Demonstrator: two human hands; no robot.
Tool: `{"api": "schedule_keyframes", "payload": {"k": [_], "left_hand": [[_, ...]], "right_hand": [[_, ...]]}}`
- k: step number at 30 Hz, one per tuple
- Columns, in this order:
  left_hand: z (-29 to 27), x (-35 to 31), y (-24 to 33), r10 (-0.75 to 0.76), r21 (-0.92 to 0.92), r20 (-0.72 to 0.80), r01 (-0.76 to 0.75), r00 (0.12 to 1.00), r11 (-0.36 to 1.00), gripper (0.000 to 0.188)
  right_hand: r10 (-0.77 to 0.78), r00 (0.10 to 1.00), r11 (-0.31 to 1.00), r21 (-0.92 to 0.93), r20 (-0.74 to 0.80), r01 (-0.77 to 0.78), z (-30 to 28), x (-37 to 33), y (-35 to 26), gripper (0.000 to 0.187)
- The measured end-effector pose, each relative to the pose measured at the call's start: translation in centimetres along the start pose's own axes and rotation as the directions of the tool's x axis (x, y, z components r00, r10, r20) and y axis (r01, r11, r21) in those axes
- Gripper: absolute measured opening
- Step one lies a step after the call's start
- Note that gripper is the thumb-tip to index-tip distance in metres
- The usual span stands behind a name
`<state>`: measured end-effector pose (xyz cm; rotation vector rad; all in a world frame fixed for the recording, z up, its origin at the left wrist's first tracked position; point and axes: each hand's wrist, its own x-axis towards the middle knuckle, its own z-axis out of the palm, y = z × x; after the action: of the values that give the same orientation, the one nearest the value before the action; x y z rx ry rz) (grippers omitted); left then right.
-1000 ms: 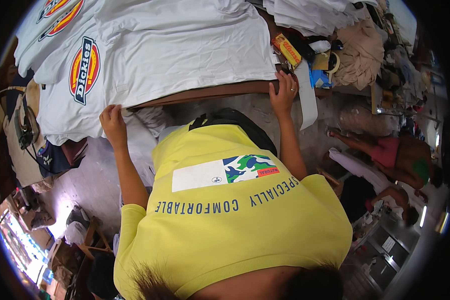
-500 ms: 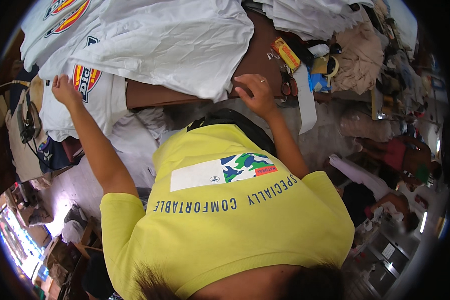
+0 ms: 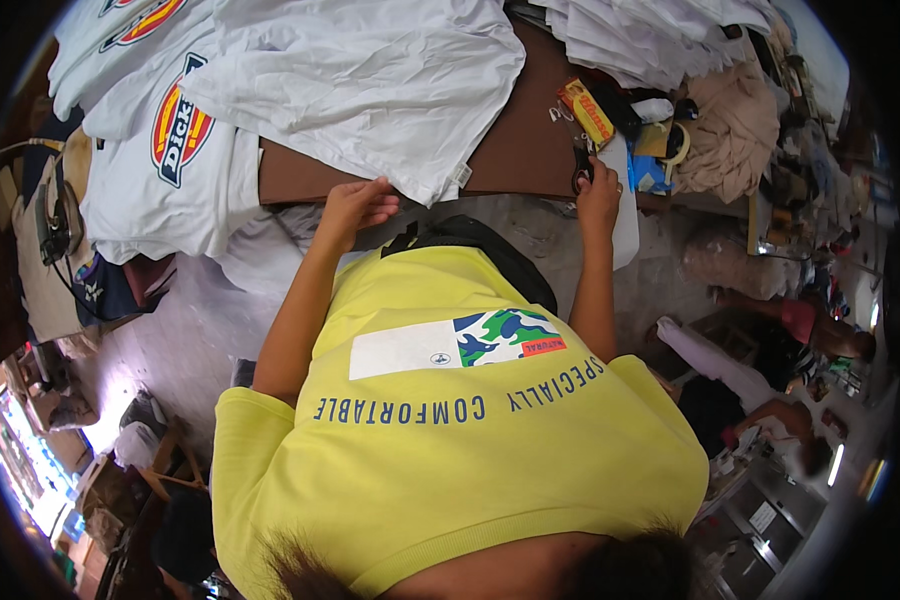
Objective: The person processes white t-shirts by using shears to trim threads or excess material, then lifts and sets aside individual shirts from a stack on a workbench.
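Observation:
A plain white T-shirt [image 3: 370,90] lies on the brown table, its near corner with a small white tag [image 3: 461,175] hanging at the front edge. My left hand [image 3: 355,208] is at the shirt's lower edge, thumb and forefinger closed on the cloth, the other fingers loosely bent. At the table's right, my right hand [image 3: 599,195] has its fingers around the dark handles of a pair of scissors [image 3: 582,165]; the blades are hard to make out. To the left hangs a white T-shirt with a red, yellow and black print [image 3: 182,125].
Beside the scissors lie a yellow-and-red box [image 3: 587,112], a tape roll [image 3: 676,145] and a blue packet [image 3: 652,175]. White garments [image 3: 640,35] are piled at the far right, with beige cloth [image 3: 725,130] nearer. An iron [image 3: 55,235] stands at the left. Other people work at the right.
My left hand has moved right from the printed shirt to the plain shirt's near edge. My right hand has gone right and taken hold of the scissors. The plain shirt's near corner has shifted.

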<state>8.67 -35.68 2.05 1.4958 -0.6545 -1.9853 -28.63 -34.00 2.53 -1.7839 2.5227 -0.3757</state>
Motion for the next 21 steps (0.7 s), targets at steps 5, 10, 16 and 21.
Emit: {"api": "schedule_keyframes", "payload": {"k": [5, 10, 16, 21], "left_hand": [[2.1, 1.1, -0.4, 0.077, 0.142, -0.098, -0.063, 0.992, 0.988, 0.032], [1.8, 1.8, -1.6, 0.177, 0.295, -0.112, -0.137, 0.978, 0.946, 0.026], [4.2, 0.0, 0.5, 0.241, -0.502, -0.071, -0.243, 0.968, 0.83, 0.01], [5.8, 0.7, -1.1, 0.098, -0.195, 0.004, -0.096, 0.995, 0.976, 0.02]], "right_hand": [[-0.019, 0.994, 0.997, 0.077, 0.111, 0.01, -0.3, 0.8, 0.3, 0.047], [0.06, 0.895, 0.925, 0.311, 0.441, -0.216, -1.4, 1.1, 0.0, 0.056], [-0.059, 0.813, 0.552, 0.698, 0.579, -0.457, -4.6, 0.2, -2.4, 0.058], [-0.308, 0.859, 0.381, 0.88, 0.409, -0.283, -3.2, -1.4, -4.7, 0.049]]}}
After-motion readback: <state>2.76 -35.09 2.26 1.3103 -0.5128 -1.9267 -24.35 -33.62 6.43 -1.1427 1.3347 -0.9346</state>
